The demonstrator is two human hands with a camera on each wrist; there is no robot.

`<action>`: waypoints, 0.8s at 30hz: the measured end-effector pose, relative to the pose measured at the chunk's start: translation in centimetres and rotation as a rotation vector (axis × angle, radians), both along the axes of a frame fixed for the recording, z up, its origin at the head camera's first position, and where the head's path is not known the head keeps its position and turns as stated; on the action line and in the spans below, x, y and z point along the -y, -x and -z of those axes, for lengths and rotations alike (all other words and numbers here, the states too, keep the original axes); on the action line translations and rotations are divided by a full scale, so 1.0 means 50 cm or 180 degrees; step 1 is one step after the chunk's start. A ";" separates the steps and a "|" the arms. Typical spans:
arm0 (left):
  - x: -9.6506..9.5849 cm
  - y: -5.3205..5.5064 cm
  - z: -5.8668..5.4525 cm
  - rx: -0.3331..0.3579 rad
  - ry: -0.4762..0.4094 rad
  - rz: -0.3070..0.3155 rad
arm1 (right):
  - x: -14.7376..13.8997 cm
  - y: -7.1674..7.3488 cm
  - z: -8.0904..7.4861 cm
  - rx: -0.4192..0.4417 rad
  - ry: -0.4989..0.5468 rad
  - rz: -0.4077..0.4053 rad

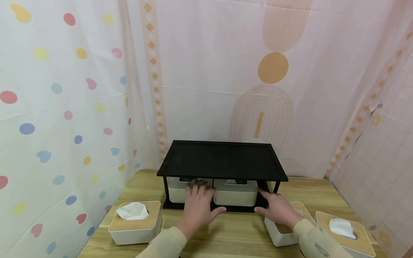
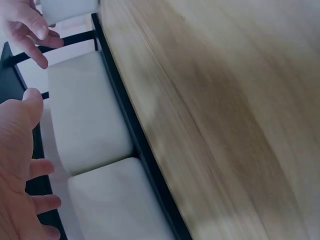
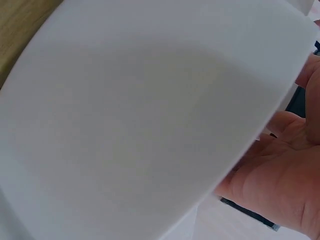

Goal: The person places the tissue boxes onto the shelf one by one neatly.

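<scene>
Under the top of a low black shelf (image 1: pixel 222 159), two white tissue boxes stand side by side. My left hand (image 1: pixel 200 206) reaches to the front of the left box (image 1: pixel 176 195), fingers spread and thumb pointing right, overlapping that box's right part in the head view. Beside the right end of the right box (image 1: pixel 235 198) is my right hand (image 1: pixel 278 209), its fingers extended towards that end and its thumb apart below. The left wrist view shows the left palm (image 2: pixel 12 170) facing the box fronts, with nothing gripped.
A tissue box with a wooden lid (image 1: pixel 135 234) stands left of the shelf. Two more stand at the right, the nearer tissue box (image 1: pixel 280 234) partly under my right wrist, the other tissue box (image 1: pixel 351 242) farther right. Curtains (image 1: pixel 206 71) hang behind the wooden table (image 1: pixel 226 233).
</scene>
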State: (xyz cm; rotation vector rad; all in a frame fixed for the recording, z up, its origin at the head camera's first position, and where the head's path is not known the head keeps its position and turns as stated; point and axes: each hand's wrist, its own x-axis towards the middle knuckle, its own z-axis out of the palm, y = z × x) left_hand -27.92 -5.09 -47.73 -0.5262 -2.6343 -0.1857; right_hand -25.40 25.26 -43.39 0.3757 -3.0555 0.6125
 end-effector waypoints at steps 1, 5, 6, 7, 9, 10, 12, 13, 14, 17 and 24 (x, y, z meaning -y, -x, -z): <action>0.003 -0.005 -0.002 0.0038 -0.0014 0.0006 | 0.000 -0.002 0.000 -0.0010 0.0001 -0.0005; 0.020 -0.030 -0.009 0.0270 -0.0140 0.0009 | 0.007 -0.016 -0.004 -0.0075 0.0043 -0.0008; 0.027 -0.038 -0.011 0.0311 -0.0175 0.0000 | 0.012 -0.020 -0.006 -0.0113 0.0074 -0.0026; 0.033 -0.045 -0.013 0.0354 -0.0214 -0.0013 | 0.018 -0.024 -0.007 -0.0147 0.0111 -0.0037; 0.046 -0.060 -0.016 0.0406 -0.0304 -0.0047 | 0.034 -0.034 -0.008 -0.0229 0.0209 -0.0072; 0.053 -0.066 -0.017 0.0406 -0.0344 -0.0073 | 0.044 -0.039 -0.007 -0.0261 0.0282 -0.0088; 0.067 -0.080 -0.019 0.0376 -0.0438 -0.0117 | 0.066 -0.048 -0.007 -0.0329 0.0404 -0.0165; 0.074 -0.087 -0.020 0.0356 -0.0490 -0.0135 | 0.077 -0.052 -0.006 -0.0345 0.0473 -0.0212; 0.081 -0.093 -0.021 0.0325 -0.0542 -0.0157 | 0.090 -0.057 -0.006 -0.0356 0.0540 -0.0258; 0.108 -0.114 -0.029 0.0252 -0.0702 -0.0247 | 0.129 -0.069 -0.005 -0.0303 0.0749 -0.0447; 0.219 -0.163 -0.057 0.0129 -0.1270 -0.0740 | 0.233 -0.080 0.008 0.0221 0.1247 -0.0802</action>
